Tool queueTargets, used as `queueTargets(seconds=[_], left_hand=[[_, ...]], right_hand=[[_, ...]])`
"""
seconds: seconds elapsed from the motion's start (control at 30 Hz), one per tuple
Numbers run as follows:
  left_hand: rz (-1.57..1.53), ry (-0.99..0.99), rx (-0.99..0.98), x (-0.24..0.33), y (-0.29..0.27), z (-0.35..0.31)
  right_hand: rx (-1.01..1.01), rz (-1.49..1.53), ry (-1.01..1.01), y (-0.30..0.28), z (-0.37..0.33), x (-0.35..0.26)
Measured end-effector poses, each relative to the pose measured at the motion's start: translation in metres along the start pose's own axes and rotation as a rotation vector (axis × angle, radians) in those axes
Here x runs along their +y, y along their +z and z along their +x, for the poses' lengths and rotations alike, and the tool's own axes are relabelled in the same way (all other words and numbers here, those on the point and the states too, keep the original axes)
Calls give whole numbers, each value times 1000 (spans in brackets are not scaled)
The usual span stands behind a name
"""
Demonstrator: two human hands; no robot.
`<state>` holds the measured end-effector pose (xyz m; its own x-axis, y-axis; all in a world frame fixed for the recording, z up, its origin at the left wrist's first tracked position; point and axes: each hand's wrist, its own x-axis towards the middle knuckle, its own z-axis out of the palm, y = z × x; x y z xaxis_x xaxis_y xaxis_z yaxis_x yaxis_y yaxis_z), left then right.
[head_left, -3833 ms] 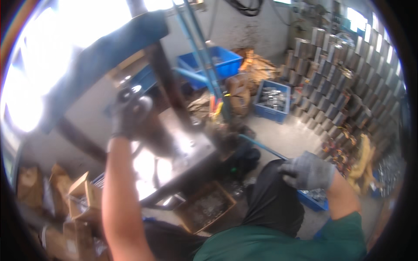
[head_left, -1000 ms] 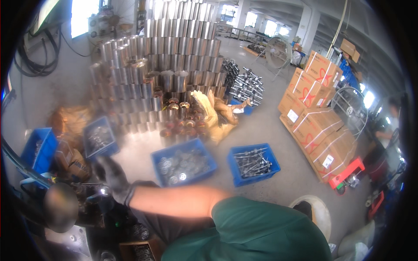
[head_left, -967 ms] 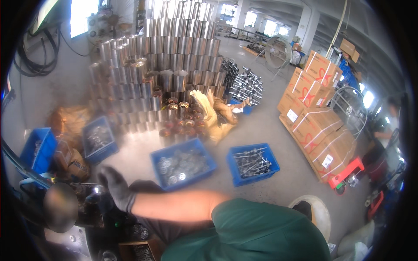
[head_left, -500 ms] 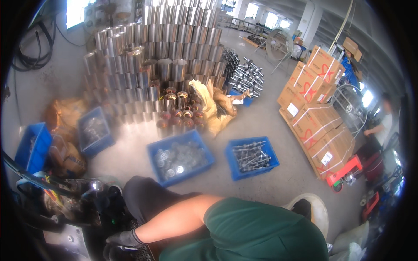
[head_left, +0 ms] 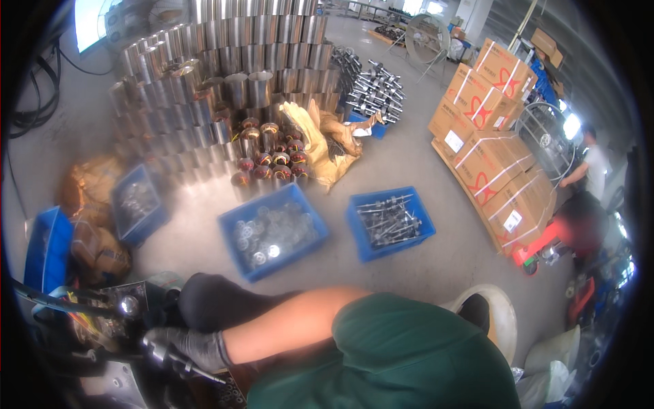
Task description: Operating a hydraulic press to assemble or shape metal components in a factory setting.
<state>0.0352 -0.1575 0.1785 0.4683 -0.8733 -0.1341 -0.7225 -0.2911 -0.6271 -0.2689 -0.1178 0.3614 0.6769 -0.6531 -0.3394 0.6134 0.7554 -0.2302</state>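
Observation:
My right hand (head_left: 189, 346), in a dark grey glove, reaches across from the green sleeve to the lower left. Its fingers are closed on a metal rotor shaft (head_left: 178, 361), a thick core with a thin rod pointing down to the right. Beneath it lies a holder with several small ring-shaped parts (head_left: 231, 392), partly hidden by the arm. Close by on the left is a dark machine (head_left: 129, 307) with wires and a metal plate (head_left: 122, 385). My left hand is out of sight.
Blue bins hold clear round parts (head_left: 272, 235) and metal shafts (head_left: 388, 225). Behind them stand stacked metal cylinders (head_left: 259, 58), copper-wound stators (head_left: 272, 160) and brown paper (head_left: 320, 143). Strapped cartons (head_left: 501, 163) sit on a pallet beside a red pallet jack (head_left: 538, 245). A person (head_left: 593, 163) stands far right.
My right hand has come up and slightly left, and the rotor shaft in it now shows clearly. The whole view has shifted, with the bins and cartons appearing higher.

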Motion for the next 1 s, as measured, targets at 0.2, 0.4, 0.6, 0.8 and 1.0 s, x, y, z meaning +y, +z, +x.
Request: queueTargets(seconds=[0.2, 0.4, 0.6, 0.8, 1.0], left_hand=[[-942, 580, 282, -79, 79, -73], [-1383, 789, 181, -54, 75, -68], [-1375, 806, 58, -53, 93, -61], [-1367, 772, -61, -76, 120, -61], [-1361, 741, -157, -82, 137, -62]], right_hand=[[-9, -96, -633, -14, -102, -93], [683, 172, -857, -165, -148, -143], [998, 563, -975, -455, -165, -101], [1281, 588, -886, -607, -303, -42], [1800, 297, -816, -578, -332, -34]])
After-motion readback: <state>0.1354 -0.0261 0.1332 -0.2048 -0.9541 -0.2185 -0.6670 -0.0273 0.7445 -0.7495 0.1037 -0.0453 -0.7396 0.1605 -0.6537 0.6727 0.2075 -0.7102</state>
